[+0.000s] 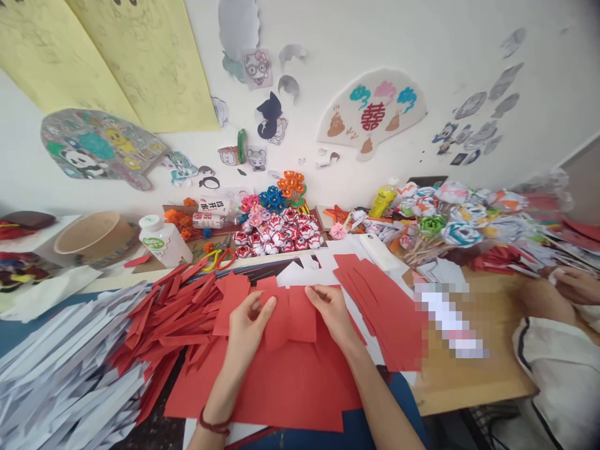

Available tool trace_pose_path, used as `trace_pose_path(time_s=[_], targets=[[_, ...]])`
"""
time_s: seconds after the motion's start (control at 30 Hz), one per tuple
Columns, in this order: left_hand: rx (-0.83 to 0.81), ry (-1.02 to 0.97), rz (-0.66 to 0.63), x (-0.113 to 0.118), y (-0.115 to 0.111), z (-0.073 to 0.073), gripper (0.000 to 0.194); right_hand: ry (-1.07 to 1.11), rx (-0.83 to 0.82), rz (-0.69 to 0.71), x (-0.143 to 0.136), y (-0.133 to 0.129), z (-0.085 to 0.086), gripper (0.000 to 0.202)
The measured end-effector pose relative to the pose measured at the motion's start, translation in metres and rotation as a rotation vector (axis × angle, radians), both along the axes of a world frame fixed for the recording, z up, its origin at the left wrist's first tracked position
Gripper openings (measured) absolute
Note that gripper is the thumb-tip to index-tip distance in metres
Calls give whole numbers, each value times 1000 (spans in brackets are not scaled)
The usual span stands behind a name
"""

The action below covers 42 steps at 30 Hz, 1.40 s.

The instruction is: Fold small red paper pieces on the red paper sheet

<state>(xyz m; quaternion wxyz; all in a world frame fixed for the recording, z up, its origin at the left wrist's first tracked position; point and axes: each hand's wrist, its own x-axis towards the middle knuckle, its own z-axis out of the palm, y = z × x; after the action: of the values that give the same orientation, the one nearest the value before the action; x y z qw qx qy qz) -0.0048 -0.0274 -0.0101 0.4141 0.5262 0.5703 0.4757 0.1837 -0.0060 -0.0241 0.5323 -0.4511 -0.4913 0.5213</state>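
Observation:
Both hands hold a piece of red paper (pixel 302 317) that has a vertical slit or gap near its upper middle. My left hand (pixel 248 322) pinches it at the left, thumb on top. At its upper right, my right hand (pixel 328 306) grips it between thumb and fingers. Whether it is one sheet or two overlapping pieces, I cannot tell. Beneath lies a large red sheet (pixel 290 397). Another red piece (pixel 229 297) sits just left of my left hand, and a stack of cut red sheets (pixel 387 312) is right of my right hand.
Folded red strips (pixel 178 319) and white strips (pixel 70 369) pile up at the left. Behind stand a white bottle (pixel 164 240), scissors (pixel 220 256), red-and-white paper flowers (pixel 281 234) and a yellow bottle (pixel 384 199). At the right are paper flowers on sticks (pixel 462 231) and another person's hand (pixel 574 284).

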Motion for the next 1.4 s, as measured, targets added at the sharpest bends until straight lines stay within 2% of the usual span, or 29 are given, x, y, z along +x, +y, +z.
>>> trace_pose_path(time_s=[0.1, 0.2, 0.27, 0.53, 0.8, 1.23, 1.4], targets=[[-43, -94, -72, 0, -1, 1, 32, 103, -50, 53, 1, -1, 5, 30], [-35, -141, -24, -3, -1, 0, 31, 124, -88, 174, 1, -2, 8, 35], [-27, -130, -15, -5, -1, -3, 30, 73, -102, 199, 1, -3, 7, 37], [-7, -7, 13, -9, 0, -12, 34, -131, -108, 70, 6, -1, -5, 38], [-12, -74, 18, -4, 0, -5, 34, -104, -102, 67, 5, -2, 0, 39], [-16, -98, 22, -2, 0, -6, 31, -86, -119, 44, 4, -3, 2, 41], [0, -49, 44, -5, 0, -5, 35, -88, -105, 31, 6, -2, 1, 42]])
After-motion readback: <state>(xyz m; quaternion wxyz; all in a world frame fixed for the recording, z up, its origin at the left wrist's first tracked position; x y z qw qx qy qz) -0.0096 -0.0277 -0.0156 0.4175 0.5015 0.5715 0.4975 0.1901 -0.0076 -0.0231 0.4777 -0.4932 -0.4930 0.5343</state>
